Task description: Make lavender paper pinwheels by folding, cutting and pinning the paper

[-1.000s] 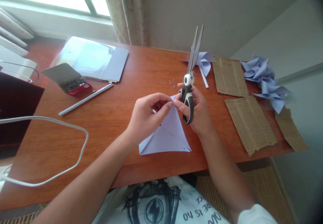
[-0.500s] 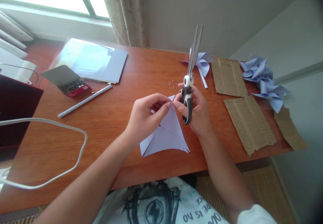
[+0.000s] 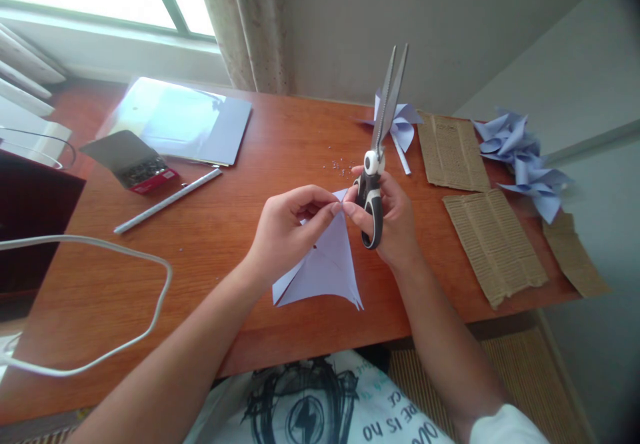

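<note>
A folded pale-blue paper triangle [image 3: 325, 267] lies at the middle of the wooden desk [image 3: 240, 231], its lower edge lifted slightly. My left hand [image 3: 290, 231] pinches the paper's top corner between thumb and fingers. My right hand [image 3: 395, 221] touches the same corner with its fingertips while gripping black-and-grey scissors [image 3: 377, 157] by the handles. The blades point up and away, slightly apart.
Corrugated cardboard pieces [image 3: 493, 241] and paper pinwheels [image 3: 523, 161] lie at the right. One more pinwheel [image 3: 403, 127] sits behind the scissors. On the left are a blue paper stack [image 3: 185, 117], an open pin box [image 3: 135, 161], a paper stick [image 3: 167, 201] and a white cable [image 3: 100, 297].
The paper's lower right corner has drawn in toward the left and lifted a little. The scissor blades have parted slightly. Both hands stay at the top corner.
</note>
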Demonstrator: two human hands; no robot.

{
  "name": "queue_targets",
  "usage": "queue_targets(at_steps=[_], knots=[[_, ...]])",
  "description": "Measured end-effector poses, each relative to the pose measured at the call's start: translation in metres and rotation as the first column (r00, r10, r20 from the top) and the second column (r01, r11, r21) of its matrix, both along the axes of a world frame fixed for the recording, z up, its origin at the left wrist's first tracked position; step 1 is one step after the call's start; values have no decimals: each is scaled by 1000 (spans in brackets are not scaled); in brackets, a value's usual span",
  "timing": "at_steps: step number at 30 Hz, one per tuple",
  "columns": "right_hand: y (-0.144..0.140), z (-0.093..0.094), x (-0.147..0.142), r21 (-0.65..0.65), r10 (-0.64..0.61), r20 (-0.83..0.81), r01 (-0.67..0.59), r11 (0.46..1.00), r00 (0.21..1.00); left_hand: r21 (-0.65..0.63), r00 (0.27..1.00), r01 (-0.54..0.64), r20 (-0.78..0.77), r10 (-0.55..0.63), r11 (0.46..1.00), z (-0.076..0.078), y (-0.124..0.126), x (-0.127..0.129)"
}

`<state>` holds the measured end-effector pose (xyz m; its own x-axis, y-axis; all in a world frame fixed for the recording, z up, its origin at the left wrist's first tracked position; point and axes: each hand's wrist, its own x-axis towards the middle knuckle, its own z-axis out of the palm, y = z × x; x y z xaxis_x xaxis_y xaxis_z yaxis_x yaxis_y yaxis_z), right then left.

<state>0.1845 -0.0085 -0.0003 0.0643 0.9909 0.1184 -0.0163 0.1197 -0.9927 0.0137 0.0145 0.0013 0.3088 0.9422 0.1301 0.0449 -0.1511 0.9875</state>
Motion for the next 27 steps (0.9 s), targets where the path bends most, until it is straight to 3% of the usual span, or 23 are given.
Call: queue_targets(at_steps=[18, 27], knots=[[-2, 2, -1, -8, -27, 21, 27, 1000, 999, -54, 1000, 6, 10, -6, 999, 8, 0, -1], [-1, 3, -3, 50, -54, 50, 51, 997, 997, -64, 1000, 11, 28, -9, 998, 1, 0, 1]])
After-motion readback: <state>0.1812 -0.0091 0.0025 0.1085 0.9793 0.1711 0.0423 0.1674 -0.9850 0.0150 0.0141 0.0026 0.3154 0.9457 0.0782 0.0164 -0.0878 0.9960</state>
